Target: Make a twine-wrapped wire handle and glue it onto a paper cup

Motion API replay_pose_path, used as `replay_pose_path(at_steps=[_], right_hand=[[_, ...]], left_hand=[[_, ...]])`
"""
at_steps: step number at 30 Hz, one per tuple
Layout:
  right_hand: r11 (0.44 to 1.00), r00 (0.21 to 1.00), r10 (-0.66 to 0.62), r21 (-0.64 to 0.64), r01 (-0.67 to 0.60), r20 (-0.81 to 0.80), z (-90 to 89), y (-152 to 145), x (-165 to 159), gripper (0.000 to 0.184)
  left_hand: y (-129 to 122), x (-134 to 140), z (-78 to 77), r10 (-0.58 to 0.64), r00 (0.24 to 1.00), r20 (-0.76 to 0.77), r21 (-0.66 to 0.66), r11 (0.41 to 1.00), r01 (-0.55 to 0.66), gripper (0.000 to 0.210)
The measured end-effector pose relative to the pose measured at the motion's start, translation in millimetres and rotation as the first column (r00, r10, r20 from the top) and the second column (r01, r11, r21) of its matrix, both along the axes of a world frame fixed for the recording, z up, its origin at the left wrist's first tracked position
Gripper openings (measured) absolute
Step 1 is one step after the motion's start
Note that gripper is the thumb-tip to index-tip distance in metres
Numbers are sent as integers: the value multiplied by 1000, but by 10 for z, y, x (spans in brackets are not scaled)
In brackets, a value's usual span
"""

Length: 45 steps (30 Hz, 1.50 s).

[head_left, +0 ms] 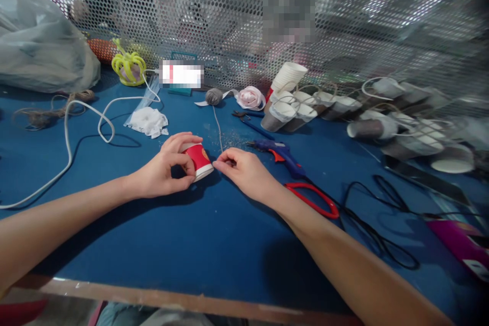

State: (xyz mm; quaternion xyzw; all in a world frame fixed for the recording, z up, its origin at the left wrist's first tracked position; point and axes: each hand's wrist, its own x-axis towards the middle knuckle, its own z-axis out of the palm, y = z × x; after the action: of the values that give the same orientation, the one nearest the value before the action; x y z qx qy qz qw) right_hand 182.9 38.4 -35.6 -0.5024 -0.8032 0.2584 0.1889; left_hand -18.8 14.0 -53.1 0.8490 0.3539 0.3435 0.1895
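My left hand (173, 165) is wrapped round a red paper cup (197, 159) with a white rim, which lies tilted on its side just over the blue table. Right beside the cup's rim, my right hand (242, 170) pinches the end of a thin grey string (219, 130). That string runs back to a small grey ball of yarn (213, 96). The fingertips hide the string's very end. To the right of my right hand lies a blue hot glue gun (280, 155) with an orange trigger.
Red-handled scissors (313, 199) lie beside black cables (376, 229). Several wrapped cups (278, 114) with handles stand at the back right, near stacked white cups (288, 79). Pliers (252, 117), a ribbon roll (250, 98), white scraps (148, 122) and a white cable (69, 132) lie about. A perforated metal screen (229, 20) closes the back.
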Motion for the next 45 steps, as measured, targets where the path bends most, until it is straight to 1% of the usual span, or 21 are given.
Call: replay_pose_path(at_steps=[13, 15, 16, 18, 19, 20, 21, 23, 24, 25, 26, 27, 29, 31, 34, 37, 38, 40, 42, 43, 45], right_hand=[[998, 998, 21, 54, -25, 56, -18, 2, -17, 13], [992, 995, 24, 119, -35, 94, -16, 20, -4, 10], [983, 992, 1, 183, -25, 130, -7, 27, 6, 7], [943, 976, -87, 332, 15, 201, 29, 16, 24, 8], [924, 966, -131, 382, 38, 222, 55, -8, 28, 7], [918, 960, -155, 393, 54, 232, 82, -47, 26, 7], [932, 963, -148, 357, 60, 223, 107, -100, 17, 12], [984, 986, -54, 174, 26, 156, 133, -230, -27, 21], [997, 997, -9, 76, 3, 83, 131, -296, -59, 21], [1000, 1000, 9, -16, -9, -11, 119, -355, -95, 18], [995, 994, 0, -104, -12, -109, 98, -402, -133, 14], [982, 980, -36, -188, -1, -194, 70, -435, -168, 12], [947, 943, -138, -320, 36, -302, 6, -466, -225, 10], [917, 910, -224, -392, 76, -348, -55, -467, -256, 11], [905, 881, -277, -413, 105, -383, -120, -460, -271, 14], [924, 879, -267, -364, 117, -395, -135, -465, -271, 16], [938, 882, -253, -325, 122, -397, -128, -469, -268, 16], [968, 893, -214, -205, 142, -397, -92, -480, -253, 14], [986, 911, -167, -43, 163, -378, -36, -498, -220, 13], [986, 924, -135, 42, 161, -357, -4, -511, -197, 13], [976, 955, -46, 193, 106, -294, 62, -543, -145, 14]], left_hand=[[1, 17, 0, -3, 999, 36, -45, 999, 4, 7], [-1, 15, -2, -5, 999, 44, -54, 999, 8, 7], [-2, 14, -4, -9, 999, 46, -64, 998, 12, 7], [-4, 11, -13, -9, 999, 53, -90, 996, 14, 7], [-6, 10, -18, -7, 998, 59, -100, 995, 13, 6], [-8, 10, -23, -4, 998, 66, -107, 994, 11, 6], [-10, 11, -27, -2, 997, 71, -109, 994, 10, 6], [-16, 19, -31, 3, 997, 81, -107, 994, 5, 6], [-21, 25, -32, 8, 996, 83, -106, 994, 1, 6], [-26, 33, -33, 17, 996, 85, -108, 994, -8, 6], [-32, 42, -33, 28, 996, 85, -112, 994, -18, 6], [-39, 51, -34, 41, 995, 86, -117, 993, -31, 5], [-51, 70, -40, 67, 994, 86, -119, 991, -56, 5], [-64, 88, -49, 85, 993, 77, -101, 992, -77, 5], [-93, 110, -52, 113, 992, 57, -64, 992, -109, 5], [-142, 119, -30, 130, 990, 47, -59, 990, -127, 5], [-161, 117, -17, 126, 990, 55, -66, 990, -123, 4], [-197, 105, 13, 119, 987, 106, -77, 991, -111, 2], [-222, 90, 43, 140, 965, 220, -83, 989, -125, 12], [-229, 84, 58, 161, 941, 298, -92, 986, -139, 19], [-239, 82, 92, 206, 871, 446, -148, 977, -155, 33]])
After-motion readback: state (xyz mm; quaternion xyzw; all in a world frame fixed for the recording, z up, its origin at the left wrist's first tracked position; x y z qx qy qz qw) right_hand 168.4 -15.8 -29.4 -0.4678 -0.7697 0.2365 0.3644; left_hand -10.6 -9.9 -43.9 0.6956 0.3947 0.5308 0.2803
